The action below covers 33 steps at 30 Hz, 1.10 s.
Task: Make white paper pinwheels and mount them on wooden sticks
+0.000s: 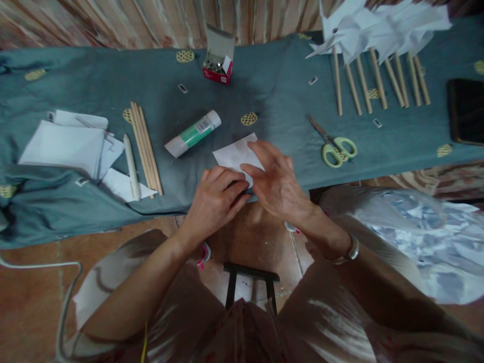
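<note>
A small white sheet of paper (235, 153) with crease lines lies near the front edge of the cloth-covered table. My left hand (218, 195) is closed at its near edge, fingers curled and pressed on the paper. From the right, my right hand (278, 184) grips the same sheet, its thumb on top and its other fingers along the right edge. The fingertips partly hide the paper's near corner. Just beyond my left hand lies a glue stick (194, 133) with a green and white label. Green-handled scissors (335, 146) rest to the right of my right hand.
Paper pinwheels (378, 30) on wooden sticks lie at the back right. An open red box (217, 70) of small metal pieces stands at the back. Wooden sticks (145, 151), a white pen-like tool (131, 169) and white paper sheets (64, 146) lie left. A dark phone-like object (467, 111) sits far right.
</note>
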Motion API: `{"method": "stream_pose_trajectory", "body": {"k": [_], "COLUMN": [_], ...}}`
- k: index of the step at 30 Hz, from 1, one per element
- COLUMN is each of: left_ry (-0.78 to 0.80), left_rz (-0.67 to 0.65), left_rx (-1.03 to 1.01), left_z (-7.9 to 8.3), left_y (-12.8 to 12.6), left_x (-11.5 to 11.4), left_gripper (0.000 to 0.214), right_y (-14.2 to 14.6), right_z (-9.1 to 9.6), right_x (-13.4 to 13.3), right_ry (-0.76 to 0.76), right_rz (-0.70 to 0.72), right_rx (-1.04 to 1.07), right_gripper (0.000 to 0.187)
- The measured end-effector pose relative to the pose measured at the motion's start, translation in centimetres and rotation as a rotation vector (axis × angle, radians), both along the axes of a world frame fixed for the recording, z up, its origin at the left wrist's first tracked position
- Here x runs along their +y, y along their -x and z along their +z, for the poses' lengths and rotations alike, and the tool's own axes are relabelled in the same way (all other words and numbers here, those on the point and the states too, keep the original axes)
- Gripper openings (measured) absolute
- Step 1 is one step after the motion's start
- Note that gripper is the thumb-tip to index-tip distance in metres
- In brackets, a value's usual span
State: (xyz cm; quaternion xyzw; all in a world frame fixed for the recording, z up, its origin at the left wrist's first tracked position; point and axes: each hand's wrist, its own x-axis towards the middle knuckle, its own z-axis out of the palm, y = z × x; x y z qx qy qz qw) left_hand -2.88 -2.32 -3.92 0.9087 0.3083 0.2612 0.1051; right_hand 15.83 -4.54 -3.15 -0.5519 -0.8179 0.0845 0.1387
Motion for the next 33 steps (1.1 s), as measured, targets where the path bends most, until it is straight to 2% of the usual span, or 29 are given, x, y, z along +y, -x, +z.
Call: {"method": "stream_pose_trajectory", "body": {"k": [8,14,18,22,33], "left_ry": [-0.046,-0.038,-0.078,-0.094,-0.059], "left_rz": [0.004,0.003,0.002,0.007,0.002], "left_rx": [0.023,0.033,0.037,0.021,0.066], "left_z": [0.0,0.1,0.2,0.4,0.7], "left_y": [0.0,0.0,0.1,0.4,0.7], "left_x": [0.0,-0.2,-0.1,0.1,-0.3], "left_gripper": [0.012,0.013,0.011,0.011,0.011], "right_y": [0.7,-1.4,-2.9,-3.7,-4.2], "right_z": [-0.2,-0.1,0.3,0.3,0.6], "right_x": [0.1,0.2,0.2,-0.1,0.3], "right_ry": [0.032,0.036,0.080,0.135,0.258], "right_rz": [-0.023,-0.113,-0.114,-0.074,-0.080], "right_rx": [0.205,0.431,0.456,0.445,0.669], "right_gripper": [0.031,0.042,0.041,0.048,0.009]}}
